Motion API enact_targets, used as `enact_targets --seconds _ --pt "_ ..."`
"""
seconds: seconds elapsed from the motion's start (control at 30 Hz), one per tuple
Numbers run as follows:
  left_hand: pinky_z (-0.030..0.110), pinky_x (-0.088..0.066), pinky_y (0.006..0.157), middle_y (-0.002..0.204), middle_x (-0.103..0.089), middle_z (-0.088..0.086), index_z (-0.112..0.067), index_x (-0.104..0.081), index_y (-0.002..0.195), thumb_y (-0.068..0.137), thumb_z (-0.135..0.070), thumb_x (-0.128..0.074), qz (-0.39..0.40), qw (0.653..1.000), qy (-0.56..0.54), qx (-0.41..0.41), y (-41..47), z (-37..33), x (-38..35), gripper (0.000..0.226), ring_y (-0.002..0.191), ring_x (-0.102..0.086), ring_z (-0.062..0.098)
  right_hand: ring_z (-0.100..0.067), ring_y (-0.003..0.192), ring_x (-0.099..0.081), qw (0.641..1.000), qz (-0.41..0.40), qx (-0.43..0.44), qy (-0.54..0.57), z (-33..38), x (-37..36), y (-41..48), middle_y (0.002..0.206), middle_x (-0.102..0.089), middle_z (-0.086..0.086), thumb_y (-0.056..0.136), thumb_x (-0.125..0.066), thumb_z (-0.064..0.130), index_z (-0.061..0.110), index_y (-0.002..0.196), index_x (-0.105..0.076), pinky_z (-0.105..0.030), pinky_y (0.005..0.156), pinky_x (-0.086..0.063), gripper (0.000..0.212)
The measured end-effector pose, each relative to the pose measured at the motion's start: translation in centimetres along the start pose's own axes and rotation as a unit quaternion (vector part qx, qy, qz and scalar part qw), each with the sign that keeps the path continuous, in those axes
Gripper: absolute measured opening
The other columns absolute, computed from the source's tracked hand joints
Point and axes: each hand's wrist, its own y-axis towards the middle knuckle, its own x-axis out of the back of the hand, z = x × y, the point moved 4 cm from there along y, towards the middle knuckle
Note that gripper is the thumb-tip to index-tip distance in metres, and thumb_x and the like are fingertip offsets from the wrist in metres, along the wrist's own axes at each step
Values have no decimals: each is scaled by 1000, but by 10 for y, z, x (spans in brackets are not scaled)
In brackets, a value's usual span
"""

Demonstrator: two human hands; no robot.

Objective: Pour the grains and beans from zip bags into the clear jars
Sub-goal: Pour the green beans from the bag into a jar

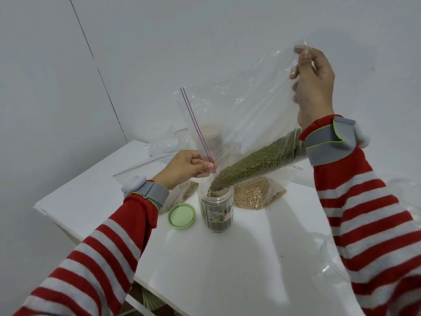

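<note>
A large clear zip bag (241,106) of green mung beans (257,163) is tilted above a clear jar (217,210) on the white table (227,270). Beans stream from the bag's lower corner into the jar, which is largely full. My left hand (184,167) pinches the bag's zip edge right at the jar mouth. My right hand (312,87) grips the bag's raised bottom corner, high at the right. The jar's green lid (182,216) lies flat to the left of the jar.
A bag of tan soybeans (257,195) lies behind the jar. Another bag of brownish grains (180,195) lies under my left wrist. Crumpled zip bags (168,142) sit at the table's far corner. A clear plastic container (337,263) shows at the right edge.
</note>
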Motion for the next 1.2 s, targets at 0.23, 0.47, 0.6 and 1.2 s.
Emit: enact_targets --seconds 0.23,0.47,0.6,1.2 --pt "23 -59 75 102 -72 20 5 -66 109 87 -2 -68 0 1000 -4 2 0 0 0 23 91 -72 21 0 54 -40 1000 0 5 -4 1 0 0 81 -54 12 104 -45 28 24 106 -64 -9 57 -36 20" --pt "22 -59 74 101 -74 17 5 -66 108 87 -1 -68 2 1000 -6 2 0 0 -1 22 87 -73 17 0 55 -40 1000 4 4 -11 2 -2 0 80 -54 13 104 -45 28 25 106 -64 -10 59 -36 20" --pt "22 -59 75 100 -74 16 4 -67 108 87 -2 -68 2 1000 -8 1 -1 -1 -1 22 88 -73 18 -1 55 -41 1000 6 5 -13 3 -2 0 79 -54 12 104 -45 28 24 106 -64 -11 61 -37 20" --pt "24 -60 77 103 -71 24 -5 -69 100 87 -2 -68 5 1000 -11 0 -2 -3 -3 13 95 -70 26 0 55 -40 1000 9 7 -12 5 -2 0 84 -55 13 103 -46 29 23 106 -65 -9 60 -37 19"
